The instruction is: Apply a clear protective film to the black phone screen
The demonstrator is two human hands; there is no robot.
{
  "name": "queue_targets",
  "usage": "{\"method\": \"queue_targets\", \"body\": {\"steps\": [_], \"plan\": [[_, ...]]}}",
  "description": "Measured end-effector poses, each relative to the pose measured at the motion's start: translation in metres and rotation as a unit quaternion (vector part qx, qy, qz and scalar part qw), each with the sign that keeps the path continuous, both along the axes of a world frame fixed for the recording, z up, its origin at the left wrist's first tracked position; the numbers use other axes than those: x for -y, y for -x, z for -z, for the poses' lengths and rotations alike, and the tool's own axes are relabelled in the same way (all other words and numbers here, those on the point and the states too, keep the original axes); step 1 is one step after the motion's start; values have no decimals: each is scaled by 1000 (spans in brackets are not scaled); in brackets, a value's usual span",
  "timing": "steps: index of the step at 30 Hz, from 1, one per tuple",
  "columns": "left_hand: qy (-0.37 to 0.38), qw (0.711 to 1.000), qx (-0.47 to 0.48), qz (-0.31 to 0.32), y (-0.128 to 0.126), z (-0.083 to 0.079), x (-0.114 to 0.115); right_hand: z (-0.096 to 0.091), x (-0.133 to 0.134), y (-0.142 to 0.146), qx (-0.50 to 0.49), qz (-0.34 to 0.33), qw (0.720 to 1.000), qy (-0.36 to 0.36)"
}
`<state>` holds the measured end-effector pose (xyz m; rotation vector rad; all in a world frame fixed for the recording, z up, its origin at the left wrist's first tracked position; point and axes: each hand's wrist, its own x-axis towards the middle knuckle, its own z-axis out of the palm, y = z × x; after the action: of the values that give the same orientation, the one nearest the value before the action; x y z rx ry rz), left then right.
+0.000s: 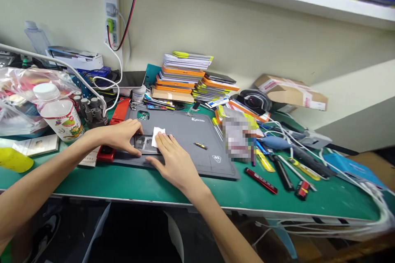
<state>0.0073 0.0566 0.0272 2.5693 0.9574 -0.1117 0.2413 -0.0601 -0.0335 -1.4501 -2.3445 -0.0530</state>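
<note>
The dark device (144,144) lies flat at the left end of a grey mat (191,129), which we see spread on the green surface (123,185), and both hands meet on it. Starting from the left, we find a crumpled plastic bag (18,84) and a clear bottle (58,115) with a white cap standing near the surface's left end. Just to its right, the left hand (123,134) comes in. Its fingers curl over the device's far left edge and its thumb sits at the near edge, so we read it as clamped on the device. A white wipe (158,134) lies on top of the device at its right end. The right hand (174,160) lies flat, with fingers stretched out and close together, closed around nothing, and its fingertips press down on the wipe. Further right on the mat, well apart from the hands, lies a small black and yellow piece (200,145). Behind the mat, against the wall, we see a stack of flat boxes (185,74) in orange, white and yellow. To the right of the mat, a red tool (261,181) lies among other scattered tools and cables. A cardboard box (290,90) sits tilted at the back.
</note>
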Motion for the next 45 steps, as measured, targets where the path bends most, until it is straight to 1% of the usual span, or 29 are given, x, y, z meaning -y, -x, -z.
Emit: {"method": "queue_targets", "body": {"steps": [3,5,7,9,12,13,15,18,20,22,25,27,28,30,32,34,36,38,41,43,45], "plan": [[10,1000,6,-4,2,-1,0,8,27,-9,9,-19,999,-38],[15,1000,10,0,3,1,1,12,39,-20,14,-30,998,-53],[16,1000,18,7,3,3,0,13,34,-26,20,-40,998,-51],[18,999,33,6,3,7,-2,10,18,-23,28,-48,998,-36],[7,997,72,-26,-1,13,-3,6,-3,-12,43,-55,997,-17],[-5,996,83,-39,-3,14,-2,6,-4,-10,47,-58,997,-19],[-28,993,97,-57,-7,16,0,8,5,-13,50,-67,996,-36],[-39,991,110,-71,-12,19,2,14,27,-31,43,-76,994,-71],[-37,989,120,-80,-13,21,1,15,32,-39,40,-76,994,-69],[-35,988,124,-88,-14,23,-1,14,23,-38,37,-66,996,-52],[-39,988,117,-96,-15,24,-3,12,1,-21,37,-52,997,-35],[-42,988,112,-101,-15,24,-3,12,-4,-15,37,-58,997,-39],[-43,987,112,-103,-14,23,-3,12,-2,-16,35,-62,996,-45],[-43,987,116,-103,-14,23,-1,15,10,-27,30,-66,996,-60],[-43,987,120,-101,-13,23,1,17,22,-48,33,-54,996,-67],[-45,987,120,-101,-14,24,0,16,27,-67,39,-49,997,-51],[-47,987,119,-98,-15,27,-1,14,26,-74,44,-51,997,-36],[-49,988,117,-92,-16,30,-4,13,21,-67,45,-55,997,-44],[-55,989,113,-82,-15,33,-7,13,17,-41,46,-56,995,-74],[-60,989,112,-81,-14,34,-8,11,14,-23,47,-64,994,-75],[-63,988,111,-82,-13,32,-8,8,9,-8,48,-77,994,-61]]}}
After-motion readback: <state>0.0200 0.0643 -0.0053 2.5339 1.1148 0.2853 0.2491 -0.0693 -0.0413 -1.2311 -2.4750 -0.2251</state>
